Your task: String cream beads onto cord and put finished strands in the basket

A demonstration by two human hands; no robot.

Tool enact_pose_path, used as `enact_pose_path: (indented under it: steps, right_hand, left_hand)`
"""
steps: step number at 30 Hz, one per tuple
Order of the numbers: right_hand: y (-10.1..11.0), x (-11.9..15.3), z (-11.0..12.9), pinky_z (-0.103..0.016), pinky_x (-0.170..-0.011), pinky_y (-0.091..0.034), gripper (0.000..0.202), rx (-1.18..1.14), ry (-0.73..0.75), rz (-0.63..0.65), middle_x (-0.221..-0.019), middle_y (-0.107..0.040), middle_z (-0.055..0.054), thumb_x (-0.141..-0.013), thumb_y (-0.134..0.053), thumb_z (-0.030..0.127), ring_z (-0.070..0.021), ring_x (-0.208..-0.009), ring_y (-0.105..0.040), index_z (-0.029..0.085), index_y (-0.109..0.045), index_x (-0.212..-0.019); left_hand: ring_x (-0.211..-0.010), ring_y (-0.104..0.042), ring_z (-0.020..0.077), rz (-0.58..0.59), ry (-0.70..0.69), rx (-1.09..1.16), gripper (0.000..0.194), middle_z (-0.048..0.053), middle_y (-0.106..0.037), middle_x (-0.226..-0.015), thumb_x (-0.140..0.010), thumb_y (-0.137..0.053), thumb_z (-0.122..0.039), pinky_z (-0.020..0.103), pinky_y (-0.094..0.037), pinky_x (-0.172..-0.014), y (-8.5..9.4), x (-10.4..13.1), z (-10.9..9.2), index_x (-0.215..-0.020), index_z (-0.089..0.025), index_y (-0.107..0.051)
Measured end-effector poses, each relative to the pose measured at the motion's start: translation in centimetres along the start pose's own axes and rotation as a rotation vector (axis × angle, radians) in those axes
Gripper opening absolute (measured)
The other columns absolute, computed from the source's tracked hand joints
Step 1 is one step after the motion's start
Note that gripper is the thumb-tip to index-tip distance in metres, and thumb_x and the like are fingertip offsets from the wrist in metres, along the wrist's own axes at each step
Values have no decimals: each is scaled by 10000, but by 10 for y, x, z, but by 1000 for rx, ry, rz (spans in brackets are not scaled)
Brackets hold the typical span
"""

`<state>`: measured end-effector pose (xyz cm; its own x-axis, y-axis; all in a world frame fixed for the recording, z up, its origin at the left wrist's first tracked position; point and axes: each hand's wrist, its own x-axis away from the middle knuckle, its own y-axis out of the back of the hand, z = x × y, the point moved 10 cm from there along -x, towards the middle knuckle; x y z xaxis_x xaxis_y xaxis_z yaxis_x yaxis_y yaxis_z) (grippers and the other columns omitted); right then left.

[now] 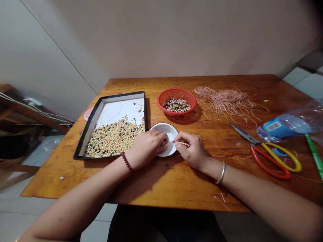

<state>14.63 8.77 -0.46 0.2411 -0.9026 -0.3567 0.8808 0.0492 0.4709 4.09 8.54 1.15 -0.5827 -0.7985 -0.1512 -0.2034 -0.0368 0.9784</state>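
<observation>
My left hand (pixel 150 143) curls over the rim of a small white bowl (pixel 172 131), with a few pale beads (pixel 163 143) showing at its closed fingertips. At the bowl's right side, my right hand (pixel 193 149) pinches a string of beads (pixel 183 143), a short row of cream beads lying across the fingers. The tip of the string between the two hands is too fine to make out. Left of the bowl, a black-rimmed box (pixel 78 143) holds many loose cream, black and coloured beads (pixel 113 137).
A red plastic basket (pixel 161 107) with beads stands behind the bowl. Pink cord (pixel 227 99) lies heaped at the back right. Scissors (pixel 254 140) with red and yellow handles, a plastic bottle (pixel 277 127) and a green item (pixel 314 153) lie on the wooden table (pixel 141 188).
</observation>
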Motion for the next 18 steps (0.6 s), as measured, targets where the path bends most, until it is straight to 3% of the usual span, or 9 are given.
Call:
enact_pose_path:
  steps: [5,10,18]
  right_hand:
    - [0,-4,-16,-222,-502,-309,121,2,-99,-25,-538,-517,29,-769,-527,207,-105,-498,-444,174,-602,-681]
    - [0,-4,-17,-224,-495,-293,99,-7,-118,-24,-521,-491,37,-756,-532,205,-103,-489,-426,173,-594,-686]
    - [0,-4,-16,-225,-495,-293,108,-29,-109,-27,-528,-487,36,-760,-529,206,-102,-492,-420,175,-584,-672]
  left_hand:
    - [-621,-582,114,-61,203,357,140,-7,-660,-740,-836,-622,-327,218,-392,-579,0,-2,28,-879,-196,-650]
    - [-673,-582,110,-98,140,505,178,16,-667,-795,-858,-597,-339,222,-420,-623,5,-4,21,-872,-172,-656]
    - [-669,-564,112,-84,114,546,202,18,-652,-782,-858,-595,-355,230,-438,-640,5,-5,17,-877,-165,-659]
